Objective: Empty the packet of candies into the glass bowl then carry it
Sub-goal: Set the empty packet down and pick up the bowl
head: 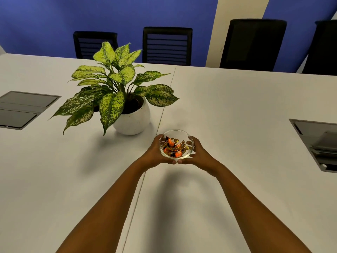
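A small clear glass bowl (176, 134) is cupped between both my hands above the white table. Inside it lie several wrapped candies (174, 147) in orange, gold and dark wrappers. My left hand (155, 153) wraps the bowl's left side and underside. On the bowl's right side sits my right hand (197, 152), its fingertips showing through the glass. My thumbs nearly meet under the near rim. No candy packet is in view.
A potted plant (118, 92) in a round white pot stands just left of and behind the bowl. Recessed cable hatches sit at the table's left (23, 108) and right (317, 141). Black chairs (166, 45) line the far edge against a blue wall.
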### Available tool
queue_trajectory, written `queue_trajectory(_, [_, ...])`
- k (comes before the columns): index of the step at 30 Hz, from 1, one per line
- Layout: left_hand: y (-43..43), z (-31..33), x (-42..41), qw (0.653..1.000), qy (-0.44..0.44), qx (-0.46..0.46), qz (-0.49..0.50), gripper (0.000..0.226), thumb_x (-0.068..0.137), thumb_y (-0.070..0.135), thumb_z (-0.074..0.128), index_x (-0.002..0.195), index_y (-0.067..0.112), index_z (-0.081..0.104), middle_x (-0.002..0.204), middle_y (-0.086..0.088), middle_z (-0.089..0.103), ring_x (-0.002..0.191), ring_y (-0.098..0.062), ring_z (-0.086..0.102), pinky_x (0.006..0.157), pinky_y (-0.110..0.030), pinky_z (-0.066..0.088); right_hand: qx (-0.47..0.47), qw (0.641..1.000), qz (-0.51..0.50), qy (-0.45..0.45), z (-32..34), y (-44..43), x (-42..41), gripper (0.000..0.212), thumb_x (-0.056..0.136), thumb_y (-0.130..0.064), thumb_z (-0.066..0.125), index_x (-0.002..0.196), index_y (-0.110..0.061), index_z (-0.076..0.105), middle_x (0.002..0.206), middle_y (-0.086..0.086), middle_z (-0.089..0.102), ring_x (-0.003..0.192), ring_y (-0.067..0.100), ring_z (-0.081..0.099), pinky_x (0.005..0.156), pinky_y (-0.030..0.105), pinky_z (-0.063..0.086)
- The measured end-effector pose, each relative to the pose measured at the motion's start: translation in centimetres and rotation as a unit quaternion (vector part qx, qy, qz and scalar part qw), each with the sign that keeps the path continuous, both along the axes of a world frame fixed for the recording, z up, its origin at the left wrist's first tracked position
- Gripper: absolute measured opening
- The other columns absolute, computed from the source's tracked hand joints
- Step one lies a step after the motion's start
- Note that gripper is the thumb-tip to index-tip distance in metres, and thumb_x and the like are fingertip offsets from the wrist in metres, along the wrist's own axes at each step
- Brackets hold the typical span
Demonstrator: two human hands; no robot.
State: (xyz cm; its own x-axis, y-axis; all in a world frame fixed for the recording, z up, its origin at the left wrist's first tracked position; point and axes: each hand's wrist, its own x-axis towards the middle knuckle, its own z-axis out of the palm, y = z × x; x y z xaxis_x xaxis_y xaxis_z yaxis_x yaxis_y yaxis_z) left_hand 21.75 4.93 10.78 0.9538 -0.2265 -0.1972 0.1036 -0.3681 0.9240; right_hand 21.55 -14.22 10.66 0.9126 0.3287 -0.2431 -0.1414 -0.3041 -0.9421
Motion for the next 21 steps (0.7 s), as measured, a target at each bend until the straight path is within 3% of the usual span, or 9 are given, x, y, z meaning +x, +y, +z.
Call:
queue_trajectory(5, [3.8, -2.5, 3.8, 1.000, 0.013, 0.006, 0.017, 0.100, 0.063, -0.001, 0.083, 0.143, 0.009, 0.025, 0.148, -0.012, 0.039, 0.134, -0.028, 0.043, 0.108, -0.047, 0.044, 0.007, 1.000, 0.013, 0.012, -2.8, 3.9, 4.4, 0.097, 0.069, -0.006, 0.081, 0.143, -0.023, 0.019, 0.142, 0.000, 0.035, 0.121, 0.015, 0.040, 0.076, 0.010, 0.047])
queue_trajectory(9, [5.9, -5.2, 6.2, 0.999, 0.037, -0.005, 0.033, 0.103, 0.062, -0.006, 0.083, 0.143, 0.008, 0.022, 0.148, -0.014, 0.037, 0.134, -0.029, 0.042, 0.109, -0.045, 0.043, 0.010, 0.999, 0.013, 0.040, -5.3, 6.2, 6.8, 0.100, 0.068, -0.004, 0.081, 0.143, -0.024, 0.019, 0.142, 0.000, 0.035, 0.120, 0.013, 0.040, 0.090, 0.021, 0.044])
queue_trajectory(12, [6.7, -6.9, 7.0, 0.998, 0.047, -0.006, 0.034, 0.103, 0.061, -0.003, 0.084, 0.143, 0.008, 0.023, 0.147, -0.014, 0.038, 0.133, -0.027, 0.043, 0.109, -0.043, 0.042, 0.007, 0.998, 0.013, 0.054, -7.0, 6.9, 7.7, 0.100, 0.068, -0.004, 0.081, 0.143, -0.023, 0.019, 0.135, -0.004, 0.036, 0.120, 0.014, 0.040, 0.092, 0.021, 0.043])
queue_trajectory(17, [7.3, -8.7, 7.3, 0.998, 0.054, -0.011, 0.028, 0.103, 0.060, -0.003, 0.084, 0.142, 0.014, 0.024, 0.145, -0.010, 0.039, 0.122, -0.016, 0.045, 0.088, -0.019, 0.049, -0.002, 0.998, 0.009, 0.059, -8.1, 7.2, 8.0, 0.101, 0.068, -0.003, 0.081, 0.144, -0.021, 0.017, 0.142, 0.002, 0.036, 0.120, 0.013, 0.040, 0.095, 0.024, 0.042])
queue_trajectory(21, [7.4, -8.9, 7.4, 0.998, 0.060, -0.008, 0.030, 0.104, 0.061, -0.003, 0.084, 0.143, 0.014, 0.021, 0.147, -0.010, 0.036, 0.125, -0.016, 0.042, 0.096, -0.028, 0.047, -0.002, 0.998, 0.004, 0.057, -8.1, 7.4, 7.9, 0.101, 0.069, -0.003, 0.080, 0.145, -0.021, 0.016, 0.148, 0.004, 0.033, 0.125, 0.014, 0.037, 0.102, 0.026, 0.039])
